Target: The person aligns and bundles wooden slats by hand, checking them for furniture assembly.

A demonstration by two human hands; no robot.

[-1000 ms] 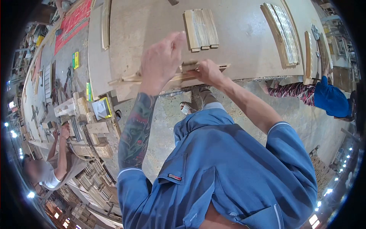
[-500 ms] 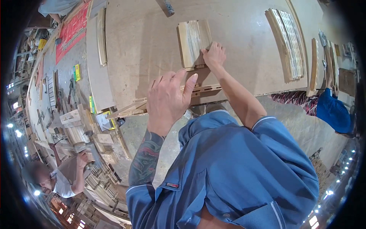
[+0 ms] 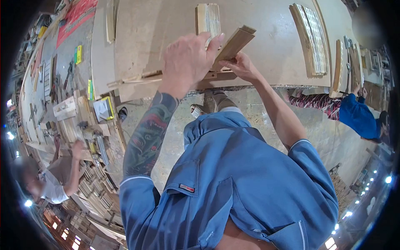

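My right hand (image 3: 243,66) is closed on a narrow wooden piece (image 3: 236,45), which tilts up to the right above the bench (image 3: 266,46). My left hand (image 3: 186,58) is beside the lower end of this piece, with its thumb stretched out; some of its fingers are partly hidden, and contact with the wood is unclear. Just beyond my hands, light wooden strips (image 3: 208,18) lie side by side on the bench. Under my hands, another strip (image 3: 146,78) runs along the near edge.
Slotted strips (image 3: 310,39) lie at the right of the bench. A person in blue (image 3: 360,116) stands at the far right. At the lower left another person (image 3: 54,187) works by stacked wood (image 3: 93,187). A red sheet (image 3: 79,18) is at upper left.
My right hand has taken hold of a wooden piece, lifted it and brought it nearer to me. The left hand has moved slightly up in view. The bench and strips appear higher.
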